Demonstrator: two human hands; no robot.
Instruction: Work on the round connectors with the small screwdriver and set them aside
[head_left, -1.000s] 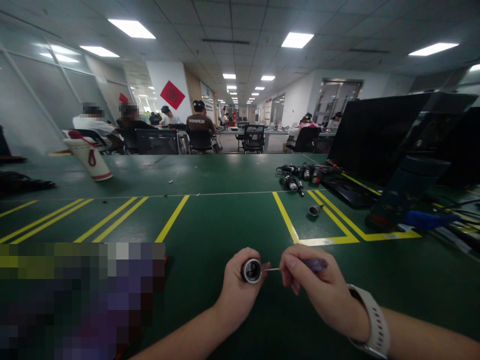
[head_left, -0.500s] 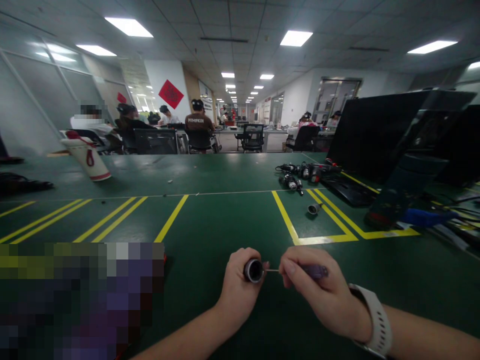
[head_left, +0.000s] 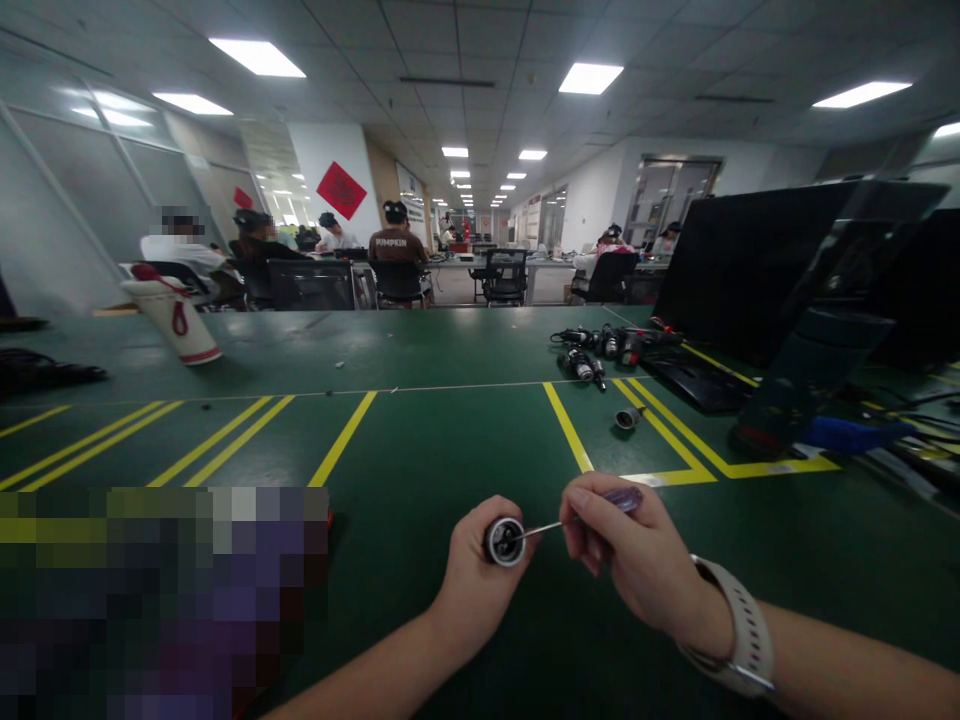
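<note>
My left hand (head_left: 480, 560) is wrapped round a small dark cylindrical part (head_left: 505, 541), its round open end with a pale metal rim facing me. In my right hand (head_left: 626, 555) is a screwdriver (head_left: 622, 498) with a purplish, see-through handle. Its thin metal shaft points left, and the tip reaches into the open end of the part. The inside of the part is dark, and I cannot tell what the tip touches there. A pale watch strap circles my right wrist.
Beyond my right hand, a small metal cup-shaped piece (head_left: 628, 417) lies inside yellow tape lines on the green table (head_left: 450, 440). Several dark metal parts (head_left: 585, 360) lie farther back. A dark bottle (head_left: 814, 380) and a monitor (head_left: 750, 270) stand right; a white cup (head_left: 176, 320) stands left.
My right hand has shifted up and tilted the screwdriver, so its tip has gone from beside the rim into the opening. The left hand stays nearly still.
</note>
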